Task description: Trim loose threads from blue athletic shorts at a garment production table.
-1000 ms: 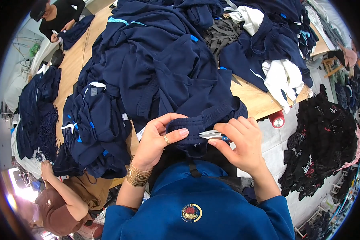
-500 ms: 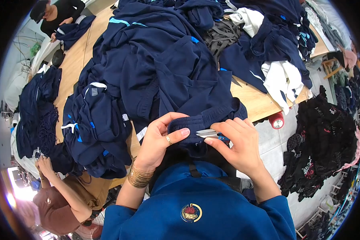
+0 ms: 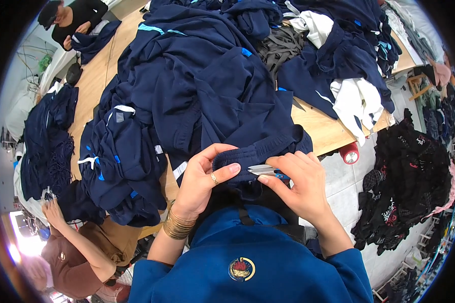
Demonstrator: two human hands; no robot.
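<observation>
Near the centre of the head view, a navy gathered waistband [image 3: 241, 157] is held up just off the near edge of the wooden bench [image 3: 328, 132]. The left hand [image 3: 206, 174], toward 8 o'clock of it, grips the waistband, its thumb pressed flat on the stitched face and its fingers behind the cloth; it wears a gold ring [image 3: 214, 178], with gold bangles [image 3: 178, 225] at the wrist. At 4 o'clock of the waistband, the right hand [image 3: 299, 183] has its fingers closed around small thread clippers [image 3: 260, 168]. Their silver blades stand slightly apart and point toward 9 o'clock, over the waistband; whether the tips touch cloth I cannot tell.

From 11 to 12 o'clock, a large navy garment heap [image 3: 187, 76] covers the bench, with a tangle of dark straps [image 3: 282, 48] at 1 o'clock and white cloth [image 3: 358, 101] at 2 o'clock. Black garments [image 3: 402, 187] lie piled toward 3 o'clock. One co-worker [image 3: 76, 20] handles navy cloth at 10 o'clock; another [image 3: 71, 257] sits at 8 o'clock.
</observation>
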